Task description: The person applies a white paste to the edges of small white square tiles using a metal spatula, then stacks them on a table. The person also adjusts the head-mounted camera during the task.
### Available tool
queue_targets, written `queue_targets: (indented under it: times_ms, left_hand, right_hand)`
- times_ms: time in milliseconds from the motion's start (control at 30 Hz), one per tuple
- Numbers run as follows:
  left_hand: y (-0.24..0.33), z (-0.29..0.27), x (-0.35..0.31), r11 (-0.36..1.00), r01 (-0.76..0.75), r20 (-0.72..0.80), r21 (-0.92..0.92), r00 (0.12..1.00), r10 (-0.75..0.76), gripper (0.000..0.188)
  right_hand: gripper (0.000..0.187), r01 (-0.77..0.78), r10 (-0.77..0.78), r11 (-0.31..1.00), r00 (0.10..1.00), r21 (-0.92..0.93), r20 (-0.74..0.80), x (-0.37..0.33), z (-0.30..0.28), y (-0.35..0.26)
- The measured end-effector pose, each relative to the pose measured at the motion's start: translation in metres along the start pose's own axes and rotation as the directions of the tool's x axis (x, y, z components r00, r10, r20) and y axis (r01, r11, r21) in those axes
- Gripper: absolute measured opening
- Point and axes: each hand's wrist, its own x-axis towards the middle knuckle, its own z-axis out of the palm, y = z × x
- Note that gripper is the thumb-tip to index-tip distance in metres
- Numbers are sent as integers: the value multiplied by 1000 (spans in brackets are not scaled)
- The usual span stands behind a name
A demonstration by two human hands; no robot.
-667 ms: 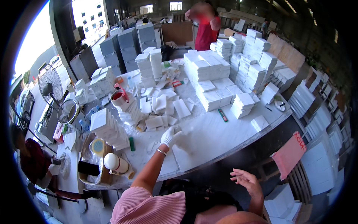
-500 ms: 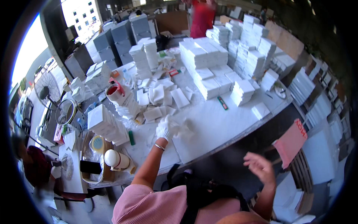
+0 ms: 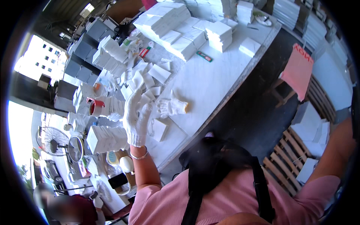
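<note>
My left hand [image 3: 135, 118], in a white knitted glove, is raised over the table's near left part. Its fingers are stretched upward with the thumb apart, and nothing shows in them. A loose white glove [image 3: 172, 105] with a yellow-edged cuff lies on the white worktable [image 3: 202, 90], just right of that hand. Below the glove sits a small white tile [image 3: 159, 129], partly behind my left hand. Only my right arm [image 3: 333, 150] shows, reaching out at the right rim; the hand itself is out of the picture.
Stacks of white marble-look tiles [image 3: 183, 32] and loose pieces [image 3: 159, 73] cover the far side. A green cutter [image 3: 204, 56] lies before the stacks. Left are a red tape dispenser [image 3: 96, 107], a fan [image 3: 54, 142] and another person [image 3: 71, 208]. A pink-covered stool [image 3: 296, 73] stands right.
The view has turned. My left hand has come back from the table and lifted; the blurred white shape beside it is now a glove lying still. My bare right hand has left the picture rightward.
</note>
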Motion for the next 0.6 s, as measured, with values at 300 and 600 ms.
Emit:
queue_targets:
  times_ms: [300, 600]
  left_hand:
    - [-5, 21, -23, 991, 130, 111, -22, 986, -127, 48]
    - [13, 31, -38, 986, 160, 222, 49, 961, -167, 49]
  right_hand:
    - [62, -736, 742, 670, 668, -94, 57, -141, 132, 104]
    - [57, -960, 957, 276, 280, 56, 74, -270, 207, 120]
